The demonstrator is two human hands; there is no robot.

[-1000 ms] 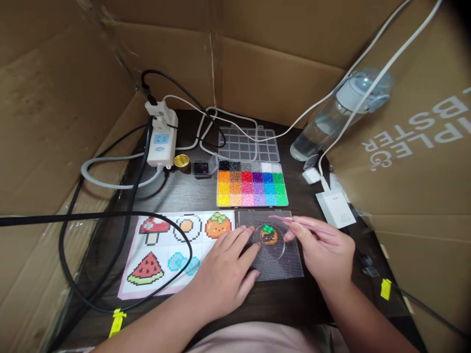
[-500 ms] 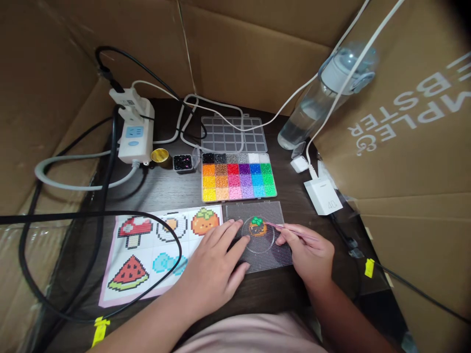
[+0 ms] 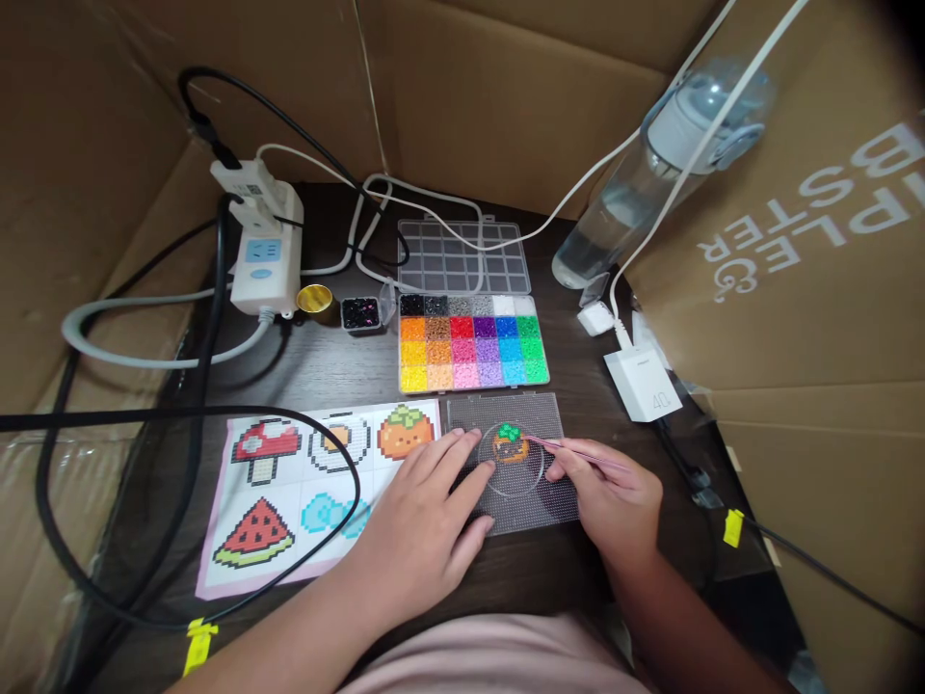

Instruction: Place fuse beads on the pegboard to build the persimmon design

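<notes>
My right hand (image 3: 618, 501) pinches slim pink tweezers (image 3: 582, 453). Their tips are at the right side of a small bead figure (image 3: 512, 448), orange with a green top and a dark gap inside. This figure sits on a clear pegboard (image 3: 549, 511), within a round outline. Fingers outstretched, my left hand (image 3: 426, 511) lies over the board's left edge and holds nothing. Beneath and left of that hand is a pattern sheet (image 3: 302, 487) with pixel pictures: a mushroom, an egg, an orange fruit and a watermelon slice among them.
Behind the pegboard stands a box of coloured beads (image 3: 474, 389), its compartment lid (image 3: 462, 258) folded back. A small black-bead box (image 3: 361, 315) and gold tin (image 3: 316, 300) are left. Power strip (image 3: 264, 260), black cable (image 3: 209, 318), water bottle (image 3: 636, 183) and white charger (image 3: 641, 383) surround the area.
The view has shifted slightly. Both hands keep nearly the same places on the board, and the tweezers still point at the bead figure's right side.
</notes>
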